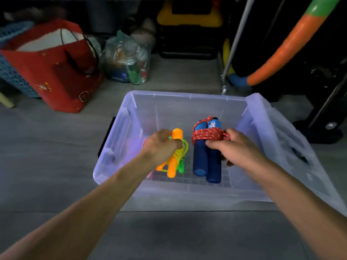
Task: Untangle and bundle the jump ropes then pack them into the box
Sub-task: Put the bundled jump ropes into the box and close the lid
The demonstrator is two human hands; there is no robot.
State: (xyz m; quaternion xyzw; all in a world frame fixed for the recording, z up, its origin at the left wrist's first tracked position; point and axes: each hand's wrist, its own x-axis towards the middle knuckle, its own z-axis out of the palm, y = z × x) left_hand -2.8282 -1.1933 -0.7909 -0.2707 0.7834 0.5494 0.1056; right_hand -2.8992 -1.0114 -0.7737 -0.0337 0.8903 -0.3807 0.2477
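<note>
Off by the far left of the floor, a red bag (54,72) and a clear sack of oddments (127,59) stand well away from the work, parked out of the way by the look of it. The clear box (187,192) sits open on the floor in front of the person, its lid (293,147) leaning against the right rim, probably so that both arms can reach in from the near side. Over the box's left half, the left hand (159,145) has its grip closed around the orange-handled rope (174,156), fingers curled over the coiled yellow-green cord and the handles together; holding it at the wraps seems meant to keep the bundle from springing loose as it goes down. A hint of pink shows beneath it near the left wall, too blurred to name. In the right half, the right hand (236,145) pinches the blue-handled rope (206,147) where the red cord is wound round the two handles, thumb under and fingers over, and the handle ends point toward the near wall. I judge both bundles are being set side by side on the bottom, so the packing looks nearly finished.
</note>
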